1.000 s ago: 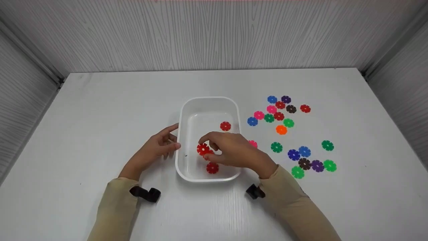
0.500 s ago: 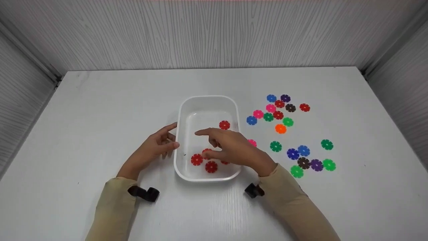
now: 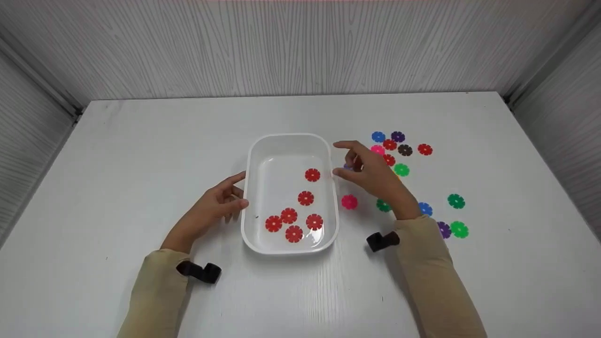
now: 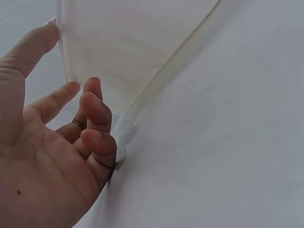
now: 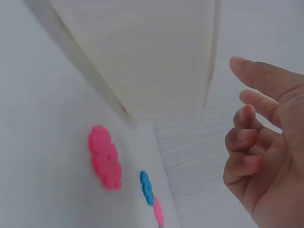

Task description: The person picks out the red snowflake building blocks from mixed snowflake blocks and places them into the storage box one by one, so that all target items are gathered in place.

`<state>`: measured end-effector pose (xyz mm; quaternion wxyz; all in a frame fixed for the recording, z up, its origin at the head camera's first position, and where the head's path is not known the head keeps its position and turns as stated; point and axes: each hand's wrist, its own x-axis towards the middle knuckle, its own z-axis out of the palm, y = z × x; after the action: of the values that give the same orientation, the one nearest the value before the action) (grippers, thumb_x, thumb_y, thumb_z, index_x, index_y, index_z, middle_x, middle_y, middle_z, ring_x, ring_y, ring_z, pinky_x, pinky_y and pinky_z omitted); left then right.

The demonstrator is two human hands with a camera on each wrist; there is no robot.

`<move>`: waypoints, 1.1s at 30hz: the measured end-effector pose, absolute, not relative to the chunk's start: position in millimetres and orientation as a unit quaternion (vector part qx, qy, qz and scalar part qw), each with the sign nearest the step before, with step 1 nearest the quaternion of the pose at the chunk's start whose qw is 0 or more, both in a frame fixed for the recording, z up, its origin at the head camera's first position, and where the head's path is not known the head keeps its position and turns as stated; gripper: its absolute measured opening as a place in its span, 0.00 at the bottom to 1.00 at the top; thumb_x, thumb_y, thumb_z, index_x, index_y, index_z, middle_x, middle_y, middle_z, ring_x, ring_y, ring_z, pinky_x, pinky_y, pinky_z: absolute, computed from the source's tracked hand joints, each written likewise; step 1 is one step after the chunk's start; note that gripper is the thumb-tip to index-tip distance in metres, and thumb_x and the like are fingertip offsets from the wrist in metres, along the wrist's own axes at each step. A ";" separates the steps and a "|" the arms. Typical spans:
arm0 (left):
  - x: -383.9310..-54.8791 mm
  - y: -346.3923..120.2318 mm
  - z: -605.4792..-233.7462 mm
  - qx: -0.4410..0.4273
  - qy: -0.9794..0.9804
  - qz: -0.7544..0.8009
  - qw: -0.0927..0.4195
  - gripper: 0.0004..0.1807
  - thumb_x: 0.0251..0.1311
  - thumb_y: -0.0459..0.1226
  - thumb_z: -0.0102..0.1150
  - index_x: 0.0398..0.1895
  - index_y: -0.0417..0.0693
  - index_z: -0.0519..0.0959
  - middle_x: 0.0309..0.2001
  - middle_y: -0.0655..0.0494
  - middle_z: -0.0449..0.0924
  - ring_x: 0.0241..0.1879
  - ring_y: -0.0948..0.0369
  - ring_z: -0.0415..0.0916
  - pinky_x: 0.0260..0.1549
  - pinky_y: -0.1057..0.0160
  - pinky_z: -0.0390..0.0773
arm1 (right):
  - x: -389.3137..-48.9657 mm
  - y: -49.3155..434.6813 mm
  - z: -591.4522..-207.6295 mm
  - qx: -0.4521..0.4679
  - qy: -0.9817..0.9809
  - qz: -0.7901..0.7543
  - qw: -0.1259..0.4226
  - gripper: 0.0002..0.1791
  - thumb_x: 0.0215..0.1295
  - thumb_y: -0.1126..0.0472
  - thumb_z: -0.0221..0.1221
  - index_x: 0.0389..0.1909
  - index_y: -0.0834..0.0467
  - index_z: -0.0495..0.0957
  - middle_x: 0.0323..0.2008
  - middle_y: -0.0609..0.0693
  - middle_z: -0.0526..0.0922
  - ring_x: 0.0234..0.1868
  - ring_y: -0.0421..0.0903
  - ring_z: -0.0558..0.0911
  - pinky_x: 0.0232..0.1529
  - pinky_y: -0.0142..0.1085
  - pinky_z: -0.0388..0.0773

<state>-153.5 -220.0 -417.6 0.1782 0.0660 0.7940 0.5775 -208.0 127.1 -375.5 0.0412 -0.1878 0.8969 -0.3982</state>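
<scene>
Where the white tray (image 3: 291,145) stands: in the middle of the bench (image 3: 141,155), six red discs (image 3: 294,237) lying flat inside it, most toward the near end.
Left hand (image 3: 213,209): thumb and forefinger spread, tips touching the tray's left side, the other fingers loosely bent.
Right hand (image 3: 373,171): thumb and forefinger spread apart just beside the tray's right rim, remaining fingers bent in.
Near pink disc (image 3: 349,205): flat, close by the tray's right wall.
Loose discs (image 3: 401,172): mixed colours scattered to the right, some partly hidden by the arm.
</scene>
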 end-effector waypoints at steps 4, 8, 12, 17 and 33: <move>-152.7 -221.0 -418.3 0.066 0.793 0.579 0.177 0.37 0.63 0.38 0.59 0.74 0.51 0.57 0.44 0.52 0.71 0.28 0.63 0.69 0.25 0.70 0.69 | -219.0 149.8 -381.2 -0.133 0.898 -0.417 0.043 0.30 0.63 0.52 0.63 0.66 0.50 0.67 0.39 0.51 0.70 0.39 0.46 0.70 0.37 0.31 0.72; -152.0 -221.4 -417.1 0.062 0.795 0.576 0.179 0.37 0.63 0.38 0.59 0.74 0.52 0.57 0.44 0.52 0.71 0.29 0.63 0.69 0.26 0.69 0.69 | -225.3 171.2 -385.8 -0.085 0.897 -0.432 0.040 0.30 0.65 0.50 0.61 0.67 0.48 0.66 0.40 0.49 0.68 0.42 0.46 0.68 0.37 0.28 0.72; -151.5 -221.6 -416.0 0.058 0.798 0.571 0.181 0.36 0.63 0.38 0.58 0.74 0.53 0.57 0.45 0.52 0.71 0.29 0.62 0.69 0.26 0.69 0.70 | -228.9 190.3 -390.6 -0.033 0.894 -0.446 0.032 0.30 0.66 0.49 0.59 0.68 0.47 0.65 0.40 0.48 0.67 0.44 0.45 0.69 0.37 0.25 0.72; -151.4 -223.3 -416.3 0.061 0.799 0.569 0.182 0.37 0.63 0.39 0.59 0.74 0.53 0.57 0.44 0.52 0.71 0.29 0.63 0.69 0.26 0.69 0.70 | -230.9 207.8 -397.9 0.016 0.898 -0.438 0.037 0.32 0.65 0.45 0.59 0.68 0.48 0.65 0.43 0.50 0.67 0.45 0.45 0.68 0.39 0.28 0.71; -149.2 -226.7 -413.5 0.057 0.801 0.569 0.178 0.37 0.63 0.40 0.58 0.74 0.53 0.57 0.45 0.51 0.71 0.30 0.64 0.68 0.28 0.69 0.71 | -237.2 214.0 -409.8 0.043 0.918 -0.378 0.112 0.33 0.66 0.45 0.57 0.70 0.49 0.62 0.50 0.56 0.70 0.50 0.50 0.69 0.52 0.38 0.72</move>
<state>-149.2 -226.7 -413.5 0.1784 0.0571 0.8009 0.5688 -237.2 214.0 -409.8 0.1122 0.0433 0.9179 -0.3781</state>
